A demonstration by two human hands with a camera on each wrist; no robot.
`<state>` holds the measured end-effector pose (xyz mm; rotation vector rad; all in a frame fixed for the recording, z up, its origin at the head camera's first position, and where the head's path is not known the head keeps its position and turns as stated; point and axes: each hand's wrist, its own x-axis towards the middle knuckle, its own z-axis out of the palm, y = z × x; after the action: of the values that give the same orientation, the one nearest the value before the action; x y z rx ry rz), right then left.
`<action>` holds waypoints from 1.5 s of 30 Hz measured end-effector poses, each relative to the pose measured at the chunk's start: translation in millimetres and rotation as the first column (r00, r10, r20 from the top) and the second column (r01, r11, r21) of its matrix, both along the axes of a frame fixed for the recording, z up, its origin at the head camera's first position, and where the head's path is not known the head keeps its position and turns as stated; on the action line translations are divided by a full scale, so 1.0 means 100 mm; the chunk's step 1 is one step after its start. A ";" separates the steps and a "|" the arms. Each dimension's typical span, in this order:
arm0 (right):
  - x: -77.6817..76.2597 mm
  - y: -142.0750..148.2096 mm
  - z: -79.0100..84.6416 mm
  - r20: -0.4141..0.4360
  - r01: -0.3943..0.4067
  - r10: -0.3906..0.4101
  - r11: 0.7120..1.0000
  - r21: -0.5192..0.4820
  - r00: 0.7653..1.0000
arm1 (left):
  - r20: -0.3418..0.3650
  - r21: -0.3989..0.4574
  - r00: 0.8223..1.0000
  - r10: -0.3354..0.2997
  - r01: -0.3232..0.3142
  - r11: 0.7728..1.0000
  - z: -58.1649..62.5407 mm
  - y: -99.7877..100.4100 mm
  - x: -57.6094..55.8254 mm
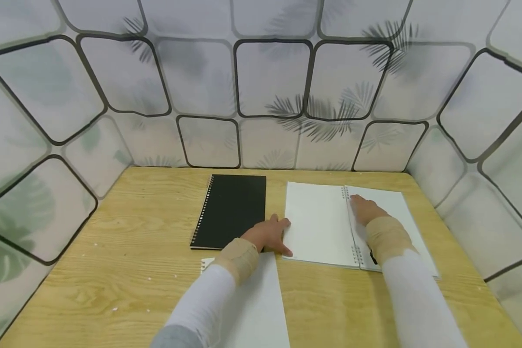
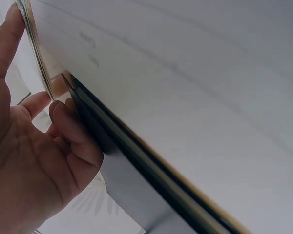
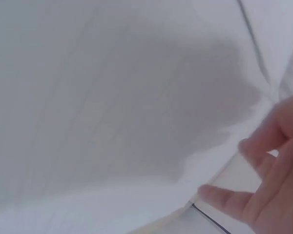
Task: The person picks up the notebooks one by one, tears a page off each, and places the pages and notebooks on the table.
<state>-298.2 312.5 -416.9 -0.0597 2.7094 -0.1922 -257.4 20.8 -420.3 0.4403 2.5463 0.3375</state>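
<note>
A spiral notebook (image 1: 317,224) lies opened flat to blank white pages, its coil running down the middle. My left hand (image 1: 269,234) spreads its fingers and thumb along that notebook's left edge, touching it, beside a closed black spiral notebook (image 1: 235,208). In the left wrist view, this hand (image 2: 44,151) has its fingers at the page edge. My right hand (image 1: 367,209) rests on the right page near the coil. The right wrist view shows bent fingertips (image 3: 210,192) against the white paper. Under the left forearm lies a loose white sheet (image 1: 261,304) with a torn perforated edge.
Small white paper scraps (image 1: 115,309) dot the wooden table (image 1: 126,256). A small dark object (image 1: 373,258) shows partly from under the right wrist; its kind is hidden. Patterned fabric walls (image 1: 269,77) enclose the table at the back and both sides.
</note>
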 end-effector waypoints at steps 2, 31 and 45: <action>0.01 0.01 -0.04 0.021 0.043 -0.042 0.999 -0.026 0.999 | 0.007 0.000 1.000 0.002 -0.002 1.000 -0.01 0.03 0.02; 0.21 0.58 0.05 0.230 -0.039 0.034 0.999 0.019 0.973 | 0.061 -0.033 0.994 0.091 -0.089 0.995 0.13 0.24 -0.04; 0.22 0.47 0.06 0.219 0.010 -0.013 1.000 0.017 0.976 | -0.146 -0.036 0.944 0.297 -0.305 0.952 -0.08 0.50 -0.25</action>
<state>-276.2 359.2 -410.9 -0.0172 2.4913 -0.1701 -282.7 70.9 -428.5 0.0503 2.7551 0.3527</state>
